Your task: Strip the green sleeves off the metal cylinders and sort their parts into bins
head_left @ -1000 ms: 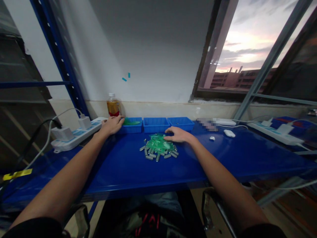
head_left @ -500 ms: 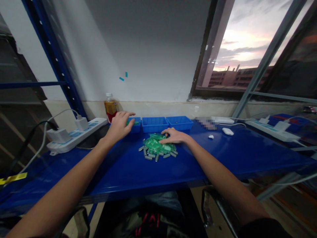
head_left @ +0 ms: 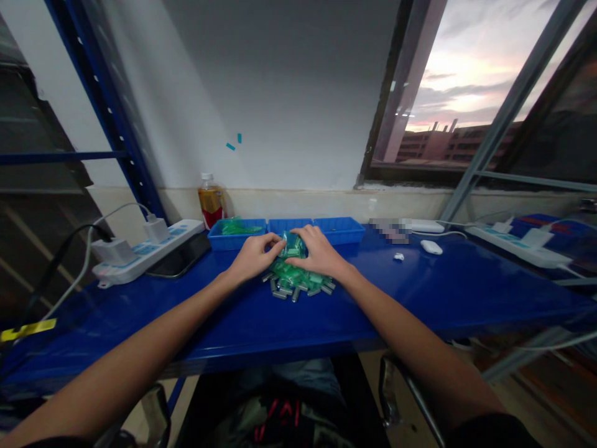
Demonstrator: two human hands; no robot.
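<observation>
A pile of small green plastic-wrapped pieces and grey metal cylinders (head_left: pixel 298 281) lies on the blue table (head_left: pixel 420 292). Both hands meet just above its far side. My left hand (head_left: pixel 254 255) and my right hand (head_left: pixel 317 252) pinch the same small green packet (head_left: pixel 291 245) between their fingertips, lifted a little off the pile. Behind them stand three shallow blue trays in a row: the left tray (head_left: pixel 236 234) has green pieces in it, the middle tray (head_left: pixel 280 223) is partly hidden by my hands, and the right tray (head_left: pixel 339 230) looks nearly bare.
A drink bottle (head_left: pixel 210 202) stands behind the left tray. A white power strip (head_left: pixel 144 250) with plugs and cables lies at the left. White small devices (head_left: pixel 431 247) and another power strip (head_left: pixel 517 242) lie at the right, under a window.
My left hand left the left tray and came right to the pile. My right hand lifted a green packet from the pile, and both hands now hold it.
</observation>
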